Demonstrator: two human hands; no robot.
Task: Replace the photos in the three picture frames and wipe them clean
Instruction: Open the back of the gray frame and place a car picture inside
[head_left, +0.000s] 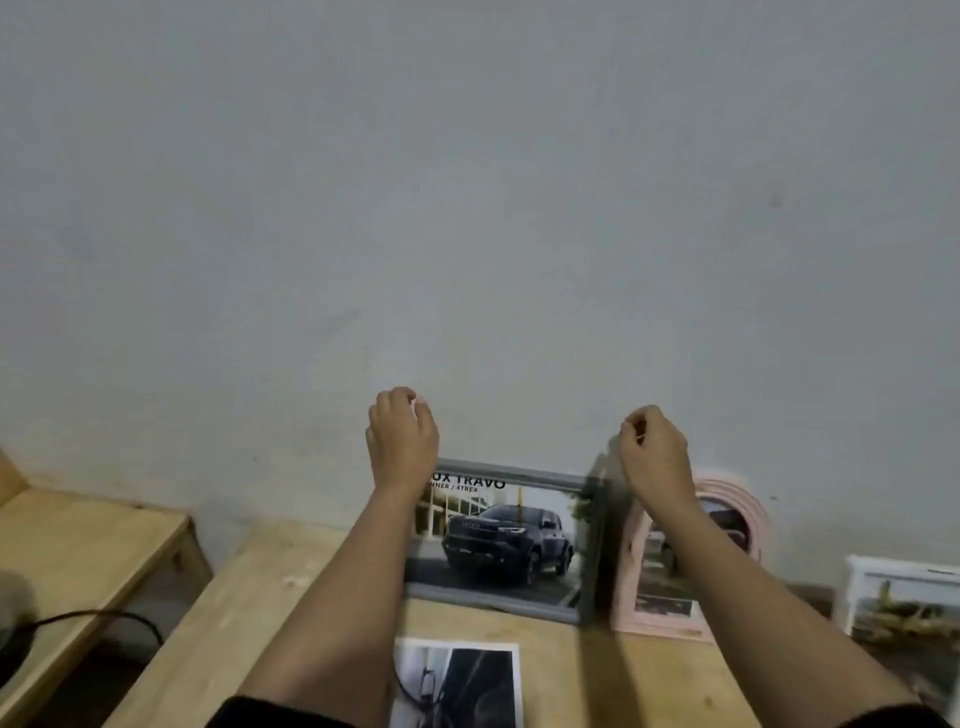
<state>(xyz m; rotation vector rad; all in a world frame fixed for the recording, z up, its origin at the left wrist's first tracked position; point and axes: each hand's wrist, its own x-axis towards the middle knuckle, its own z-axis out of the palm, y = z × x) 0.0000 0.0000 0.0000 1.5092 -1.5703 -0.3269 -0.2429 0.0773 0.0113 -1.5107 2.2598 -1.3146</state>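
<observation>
Three picture frames stand in a row on the wooden bench (291, 577), leaning back against the grey wall (467, 208). Head view only. Grey frame (511, 473) sits in the middle of the view, landscape format, holding a photo of a dark pickup truck with partly covered lettering along the top. Just to its right, the pink arched frame (631, 561), touching or nearly touching the grey one; its photo is mostly hidden behind the forearm. Further right, apart from the pink one, the white frame (904, 566), cut by the picture edge. Loose printed photo (457, 686) lies flat on the bench in front of the grey frame. Left hand (402, 436) is raised above the grey frame's upper left corner, fingers curled, grip holding nothing visible. Right hand (654, 447) is raised above the gap between grey and pink frames, fingers curled, thumb against fingertips; whether anything is pinched, cannot tell. Lower wooden surface (78, 540) to the left, black cable (93, 618) beside it.
</observation>
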